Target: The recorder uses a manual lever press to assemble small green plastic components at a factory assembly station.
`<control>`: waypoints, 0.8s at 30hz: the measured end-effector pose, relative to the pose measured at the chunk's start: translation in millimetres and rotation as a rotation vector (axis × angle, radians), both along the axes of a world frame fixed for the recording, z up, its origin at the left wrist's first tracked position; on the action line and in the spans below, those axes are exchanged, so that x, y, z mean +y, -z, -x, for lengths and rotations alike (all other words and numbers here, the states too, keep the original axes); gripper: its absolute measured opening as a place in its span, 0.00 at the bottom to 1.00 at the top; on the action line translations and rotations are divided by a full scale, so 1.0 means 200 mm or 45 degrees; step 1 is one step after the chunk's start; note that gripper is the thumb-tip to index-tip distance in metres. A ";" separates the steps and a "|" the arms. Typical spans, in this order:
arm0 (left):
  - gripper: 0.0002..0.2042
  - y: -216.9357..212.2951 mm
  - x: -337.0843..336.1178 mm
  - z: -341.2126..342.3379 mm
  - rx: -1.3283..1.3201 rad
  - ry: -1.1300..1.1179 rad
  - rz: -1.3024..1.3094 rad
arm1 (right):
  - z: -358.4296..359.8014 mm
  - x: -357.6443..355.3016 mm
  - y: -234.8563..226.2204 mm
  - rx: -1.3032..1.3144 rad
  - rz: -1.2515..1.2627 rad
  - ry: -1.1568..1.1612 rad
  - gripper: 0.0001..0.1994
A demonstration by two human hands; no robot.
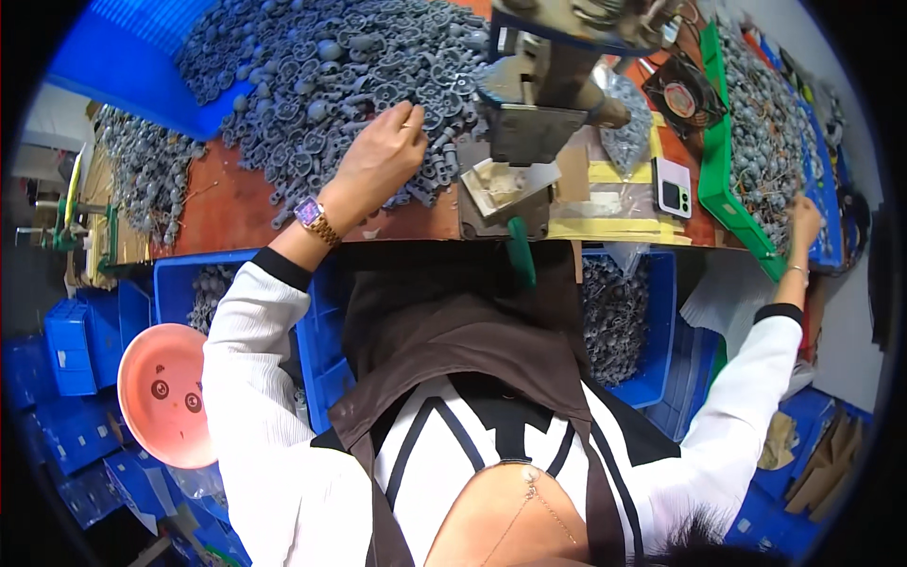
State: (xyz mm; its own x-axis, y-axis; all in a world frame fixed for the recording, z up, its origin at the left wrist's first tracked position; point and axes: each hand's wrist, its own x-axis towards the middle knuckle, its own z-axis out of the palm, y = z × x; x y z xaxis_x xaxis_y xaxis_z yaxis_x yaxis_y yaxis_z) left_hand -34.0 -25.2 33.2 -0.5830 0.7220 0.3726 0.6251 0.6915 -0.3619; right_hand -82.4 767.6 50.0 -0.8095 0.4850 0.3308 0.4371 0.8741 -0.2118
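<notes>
Reddish-brown worktop (236,213) fills the head view, buried along its far edge under a large heap of grey moulded parts (321,66) that spills out of a blue bin (113,57).

The person's left hand (383,156), a gold watch (314,217) on its wrist, rests on the near edge of that heap, its fingers (416,128) curled down and pressed together among the pieces; whether they pinch one cannot be told. At centre stands a small metal bench press (539,104) with a pale fixture plate (501,184) and a green-handled tool (520,250) below it.

The right hand (803,217) stretches far out to the corner of a green tray (723,151) loaded with more grey parts; its fingers are too small and turned away to read. A fan (682,96) and a white phone (673,187) lie between press and tray.

As a judgement, the work looks far from finished: the heap on the left is big, while a blue crate (652,312) under the worktop's front edge holds a good layer of grey pieces.

Round about, more blue crates (71,350) crowd the floor, and a pink plastic stool (165,397) sits at the person's left.
</notes>
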 end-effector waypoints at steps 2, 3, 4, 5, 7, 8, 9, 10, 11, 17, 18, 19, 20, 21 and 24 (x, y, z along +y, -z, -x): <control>0.05 -0.02 0.00 0.01 0.024 0.066 -0.001 | -0.02 0.28 -0.23 0.420 0.420 -0.107 0.18; 0.05 -0.03 0.00 0.00 0.052 0.061 0.012 | 0.07 0.23 -0.36 0.478 0.338 -0.101 0.19; 0.05 -0.04 0.00 -0.01 0.050 0.045 0.010 | 0.14 0.19 -0.51 0.538 0.252 -0.089 0.19; 0.05 -0.04 0.01 -0.01 0.053 0.053 0.000 | 0.14 0.21 -0.66 0.706 0.434 -0.188 0.18; 0.05 -0.06 0.02 -0.04 0.099 0.066 -0.011 | 0.27 0.05 -0.82 0.966 0.659 -0.293 0.19; 0.06 -0.07 0.02 -0.05 0.126 0.047 0.001 | 0.30 -0.02 -0.81 0.961 0.668 -0.310 0.19; 0.06 -0.07 0.03 -0.05 0.129 0.033 0.002 | 0.34 -0.05 -0.80 0.808 0.330 -0.213 0.20; 0.06 -0.08 0.03 -0.06 0.148 0.039 -0.035 | 0.38 -0.08 -0.78 0.649 -0.002 -0.119 0.20; 0.06 -0.09 0.04 -0.07 0.167 0.040 -0.068 | 0.44 -0.12 -0.74 0.486 -0.328 -0.031 0.21; 0.12 -0.08 0.00 -0.13 0.106 -0.014 -0.300 | 0.48 0.36 -0.51 -0.189 0.353 -0.112 0.15; 0.15 -0.07 -0.01 -0.15 0.039 -0.071 -0.431 | 0.43 0.37 -0.61 -0.002 0.159 -0.256 0.15; 0.19 -0.06 0.00 -0.19 -0.109 -0.226 -0.559 | 0.52 0.21 -0.62 0.343 0.072 -0.351 0.15; 0.18 -0.05 0.03 -0.22 -0.254 -0.325 -0.829 | 0.57 -0.04 -0.63 0.688 -0.015 -0.423 0.15; 0.18 -0.02 0.04 -0.24 -0.406 -0.382 -1.124 | 0.53 -0.20 -0.73 0.821 -0.114 -0.336 0.15; 0.11 0.04 0.02 -0.29 -1.087 -0.540 -1.838 | 0.39 -0.54 -0.86 0.931 -0.122 -0.216 0.15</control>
State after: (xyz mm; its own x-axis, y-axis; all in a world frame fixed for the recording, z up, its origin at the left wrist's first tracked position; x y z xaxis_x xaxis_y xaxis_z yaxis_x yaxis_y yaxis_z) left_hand 24.2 -20.8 26.2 -0.9904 -0.1327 0.0382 -0.0015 0.2871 0.9579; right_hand -159.8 659.8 222.3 -0.4282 0.3154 0.8469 0.0721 0.9461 -0.3158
